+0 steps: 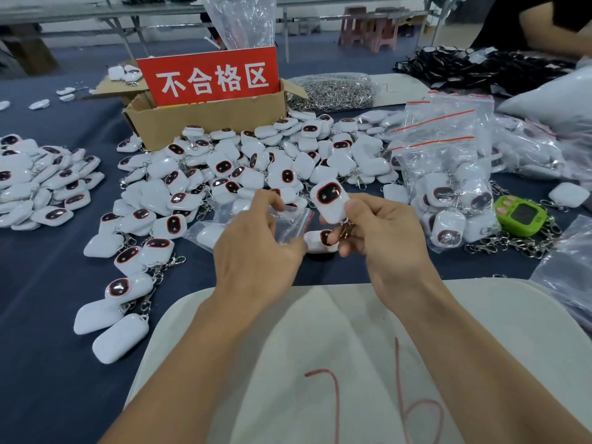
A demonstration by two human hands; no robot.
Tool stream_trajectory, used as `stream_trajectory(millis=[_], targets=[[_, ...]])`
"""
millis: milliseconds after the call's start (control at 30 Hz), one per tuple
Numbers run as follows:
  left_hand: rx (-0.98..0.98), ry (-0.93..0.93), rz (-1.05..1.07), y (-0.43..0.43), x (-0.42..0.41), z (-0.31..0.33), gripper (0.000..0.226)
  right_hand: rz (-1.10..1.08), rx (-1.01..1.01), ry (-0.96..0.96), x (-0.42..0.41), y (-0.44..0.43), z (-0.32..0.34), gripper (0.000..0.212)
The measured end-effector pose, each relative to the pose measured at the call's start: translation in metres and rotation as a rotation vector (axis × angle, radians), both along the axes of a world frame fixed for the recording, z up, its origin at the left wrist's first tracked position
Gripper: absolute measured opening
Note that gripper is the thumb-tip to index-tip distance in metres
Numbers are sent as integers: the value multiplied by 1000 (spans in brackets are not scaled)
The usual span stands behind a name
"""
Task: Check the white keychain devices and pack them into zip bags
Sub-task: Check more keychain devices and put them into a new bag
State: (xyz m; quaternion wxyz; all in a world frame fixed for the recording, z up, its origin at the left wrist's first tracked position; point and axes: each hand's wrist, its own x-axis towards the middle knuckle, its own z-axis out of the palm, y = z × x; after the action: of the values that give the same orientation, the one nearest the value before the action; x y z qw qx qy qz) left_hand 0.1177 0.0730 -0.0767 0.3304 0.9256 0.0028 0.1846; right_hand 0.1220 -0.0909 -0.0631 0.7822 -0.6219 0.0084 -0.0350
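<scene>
My right hand [381, 238] grips one white keychain device [330, 200] upright, its dark red-rimmed screen facing me and its metal clasp hanging between my fingers. My left hand [256, 248] pinches a small clear zip bag [293, 224] just left of the device. A big pile of white keychain devices [256, 165] covers the blue table behind both hands. Another white device [320, 241] lies on the table under my hands.
A cardboard box [205, 123] with a red sign stands behind the pile. Empty zip bags [445, 126] and bagged devices [455, 200] lie at right, beside a green device [520, 219]. A second pile of devices [41, 181] sits at left. Another person's arm [557, 30] is far right.
</scene>
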Motion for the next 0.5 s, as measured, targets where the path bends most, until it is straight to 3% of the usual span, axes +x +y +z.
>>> stream_trajectory(millis=[67,167,300,500], targets=[[185,80,41,-1,0,0,36,-15,-24,24,1,0,-1,39],[263,57,60,-5,1,-2,29,-59,-139,45,1,-1,-3,29],[80,39,14,-2,5,-10,18,-140,-240,35,1,-3,-5,20],[-137,-182,-131,-2,2,-5,29,-214,-371,-16,0,5,-10,15]])
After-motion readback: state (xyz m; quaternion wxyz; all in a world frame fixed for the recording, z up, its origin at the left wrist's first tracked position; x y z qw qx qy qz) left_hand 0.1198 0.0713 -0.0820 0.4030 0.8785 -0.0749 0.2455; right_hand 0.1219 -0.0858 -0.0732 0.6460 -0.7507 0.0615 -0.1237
